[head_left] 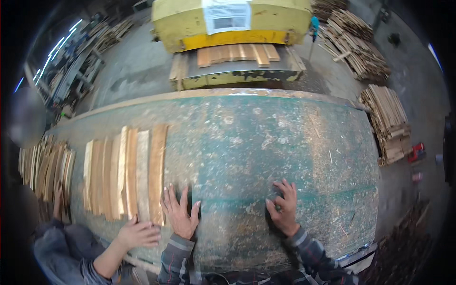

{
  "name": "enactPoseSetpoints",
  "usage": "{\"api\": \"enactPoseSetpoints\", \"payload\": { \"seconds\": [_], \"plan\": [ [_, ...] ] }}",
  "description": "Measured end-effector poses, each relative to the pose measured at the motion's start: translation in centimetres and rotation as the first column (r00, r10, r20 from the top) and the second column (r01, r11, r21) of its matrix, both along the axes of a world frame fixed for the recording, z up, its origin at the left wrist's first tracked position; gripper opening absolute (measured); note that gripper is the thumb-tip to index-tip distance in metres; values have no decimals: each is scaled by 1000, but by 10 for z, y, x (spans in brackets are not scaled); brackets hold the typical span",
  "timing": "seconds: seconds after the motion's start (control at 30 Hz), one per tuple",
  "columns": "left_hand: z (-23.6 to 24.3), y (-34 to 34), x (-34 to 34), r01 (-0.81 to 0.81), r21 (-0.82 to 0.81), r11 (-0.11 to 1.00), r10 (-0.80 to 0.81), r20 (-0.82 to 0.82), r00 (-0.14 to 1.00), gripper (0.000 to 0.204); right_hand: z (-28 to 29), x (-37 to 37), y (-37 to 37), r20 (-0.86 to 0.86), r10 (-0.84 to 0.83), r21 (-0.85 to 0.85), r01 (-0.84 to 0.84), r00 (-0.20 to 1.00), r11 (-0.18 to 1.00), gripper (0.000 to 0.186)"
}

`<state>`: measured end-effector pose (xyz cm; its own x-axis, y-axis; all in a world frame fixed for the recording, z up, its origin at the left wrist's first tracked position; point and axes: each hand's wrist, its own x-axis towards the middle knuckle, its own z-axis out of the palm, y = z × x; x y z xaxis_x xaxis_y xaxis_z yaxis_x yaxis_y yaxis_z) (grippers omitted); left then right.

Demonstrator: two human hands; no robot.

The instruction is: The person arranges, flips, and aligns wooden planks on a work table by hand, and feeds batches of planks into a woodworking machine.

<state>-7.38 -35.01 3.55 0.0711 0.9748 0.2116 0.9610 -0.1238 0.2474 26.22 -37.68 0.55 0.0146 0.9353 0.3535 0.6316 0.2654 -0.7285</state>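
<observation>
My left hand (181,213) is open, fingers spread, at the lower right end of a row of wooden slats. Its fingers are beside the nearest slat (157,171), and I cannot tell whether they touch it. To the right, my right hand (284,209) hovers over or rests on the worn green tabletop (247,161), fingers partly bent and apart, with nothing seen in it. Several more slats (108,175) lie side by side on the left of the table. A co-worker's hand (138,233) reaches in at the slats' near ends, close to my left hand.
Farther left, the co-worker's other hand (58,199) is by a stack of slats (45,166). Beyond the table stands a yellow machine (266,28) with boards (237,53) on its bed. Piles of wood (387,118) stand at the right. Sawdust and chips are scattered over the tabletop.
</observation>
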Motion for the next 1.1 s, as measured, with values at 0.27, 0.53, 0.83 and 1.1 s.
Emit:
{"api": "enactPoseSetpoints", "payload": {
  "seconds": [0.27, 0.53, 0.83, 1.1],
  "plan": [
    [21, -1, -87, -132, 81, 988, 127, 66, 990, 74, -14, -15, -59, 216, -211, -216, 257, 953, 942, 37],
    [21, 61, -101, -388, 96, 916, 394, -42, 918, 82, -18, -20, -59, 244, -203, -214, 257, 948, 943, 45],
    [-10, 199, -240, -840, -64, 538, 838, -66, 542, 84, -18, -10, -55, 255, -258, -210, 314, 932, 926, 46],
    [-94, 214, -304, -902, -282, 327, 914, -150, 378, 90, -13, -2, -54, 372, -269, -235, 370, 889, 899, 49]
  ]
}}
